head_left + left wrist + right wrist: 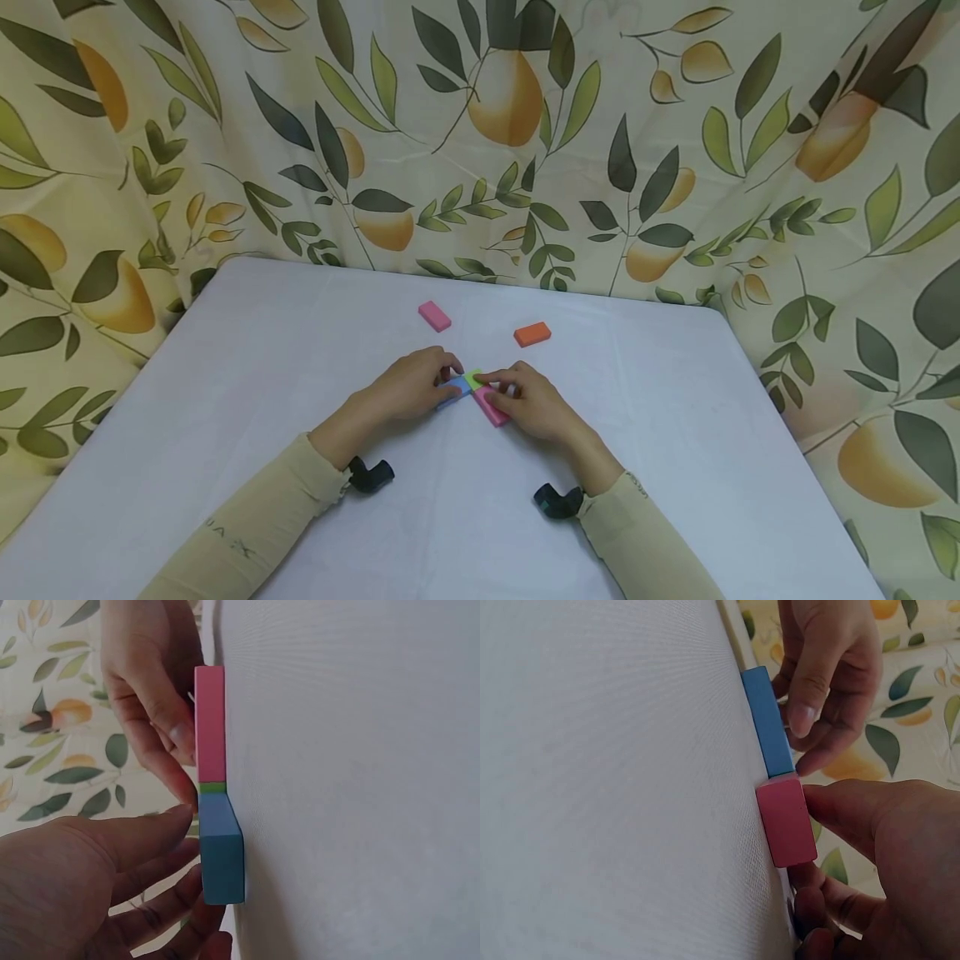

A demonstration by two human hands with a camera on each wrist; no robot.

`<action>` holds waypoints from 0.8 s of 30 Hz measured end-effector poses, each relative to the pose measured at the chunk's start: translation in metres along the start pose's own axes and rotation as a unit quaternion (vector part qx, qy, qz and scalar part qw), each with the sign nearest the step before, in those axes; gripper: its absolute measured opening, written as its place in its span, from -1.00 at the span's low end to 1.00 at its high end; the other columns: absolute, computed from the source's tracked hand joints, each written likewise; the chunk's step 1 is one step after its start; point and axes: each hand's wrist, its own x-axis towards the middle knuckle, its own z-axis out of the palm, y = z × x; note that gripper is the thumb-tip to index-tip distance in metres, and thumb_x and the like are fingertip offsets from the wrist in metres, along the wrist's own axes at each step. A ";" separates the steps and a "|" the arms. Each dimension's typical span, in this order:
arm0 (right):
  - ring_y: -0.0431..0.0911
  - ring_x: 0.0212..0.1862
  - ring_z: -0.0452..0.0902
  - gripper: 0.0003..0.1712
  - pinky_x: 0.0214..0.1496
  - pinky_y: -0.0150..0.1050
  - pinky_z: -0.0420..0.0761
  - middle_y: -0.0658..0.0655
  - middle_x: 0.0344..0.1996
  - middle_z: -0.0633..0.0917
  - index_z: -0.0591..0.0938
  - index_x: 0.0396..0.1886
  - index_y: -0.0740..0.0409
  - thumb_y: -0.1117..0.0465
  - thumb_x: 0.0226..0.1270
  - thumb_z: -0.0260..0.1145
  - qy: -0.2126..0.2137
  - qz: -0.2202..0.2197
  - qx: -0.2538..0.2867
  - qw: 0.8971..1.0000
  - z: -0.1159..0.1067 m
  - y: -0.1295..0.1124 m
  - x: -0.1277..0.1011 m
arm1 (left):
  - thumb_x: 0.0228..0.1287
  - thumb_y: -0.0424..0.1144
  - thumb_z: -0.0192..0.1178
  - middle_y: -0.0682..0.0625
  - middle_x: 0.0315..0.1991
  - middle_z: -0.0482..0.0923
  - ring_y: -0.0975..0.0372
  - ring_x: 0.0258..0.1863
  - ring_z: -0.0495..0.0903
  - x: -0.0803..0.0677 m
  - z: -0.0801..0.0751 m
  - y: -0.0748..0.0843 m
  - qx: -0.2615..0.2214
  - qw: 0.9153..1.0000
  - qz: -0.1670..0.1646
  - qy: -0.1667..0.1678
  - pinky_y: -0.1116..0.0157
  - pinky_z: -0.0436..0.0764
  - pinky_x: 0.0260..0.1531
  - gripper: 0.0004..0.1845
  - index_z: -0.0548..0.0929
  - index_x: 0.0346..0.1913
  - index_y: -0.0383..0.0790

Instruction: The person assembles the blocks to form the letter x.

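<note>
A makeshift indoor recording corner, more like a home setup than a workshop or lab. A table under a plain white cloth fills the view from 6 o'clock to the centre. Behind it, from 9 through 12 to 3 o'clock, hangs a cream fabric backdrop printed with green leaves and orange fruit, hiding the room beyond.

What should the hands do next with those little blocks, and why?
Probably fetch the orange block. The left hand holds the blue block and the right hand the pink block, already meeting at a green block.
</note>
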 end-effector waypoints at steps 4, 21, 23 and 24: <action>-0.11 -0.20 0.41 -0.65 -0.24 -0.23 0.44 -0.08 -0.26 0.52 0.62 0.10 -0.44 -0.02 0.35 0.28 -0.002 0.010 -0.002 1.000 0.000 -0.001 0.001 | 0.29 -0.08 0.25 0.15 -0.25 0.50 0.29 -0.30 0.48 0.001 -0.001 0.000 0.004 1.000 0.012 0.008 0.36 0.50 -0.27 -0.70 0.60 0.07 0.05; -0.11 -0.22 0.40 -0.66 -0.27 -0.23 0.40 -0.10 -0.26 0.53 0.61 0.07 -0.51 -0.03 0.34 0.28 -0.006 0.024 0.002 1.000 0.001 0.001 0.002 | 0.31 -0.09 0.23 0.17 -0.23 0.54 0.27 -0.24 0.50 0.007 0.004 -0.004 -0.064 0.998 -0.003 -0.009 0.28 0.51 -0.19 -0.76 0.63 0.02 0.19; -0.10 -0.22 0.40 -0.67 -0.27 -0.23 0.41 -0.10 -0.26 0.53 0.61 0.07 -0.51 -0.03 0.34 0.28 -0.005 0.025 0.002 1.000 0.001 0.001 0.001 | 0.31 -0.09 0.24 0.18 -0.23 0.54 0.27 -0.23 0.51 0.007 0.005 -0.006 -0.076 0.997 -0.002 -0.009 0.29 0.51 -0.19 -0.77 0.63 0.01 0.20; -0.10 -0.22 0.40 -0.67 -0.27 -0.23 0.41 -0.09 -0.26 0.53 0.62 0.07 -0.50 -0.03 0.34 0.28 -0.004 0.025 0.002 1.000 0.001 0.001 0.001 | 0.31 -0.09 0.24 0.17 -0.23 0.55 0.26 -0.22 0.51 0.007 0.005 -0.006 -0.083 0.997 0.000 -0.010 0.28 0.52 -0.19 -0.77 0.64 0.01 0.20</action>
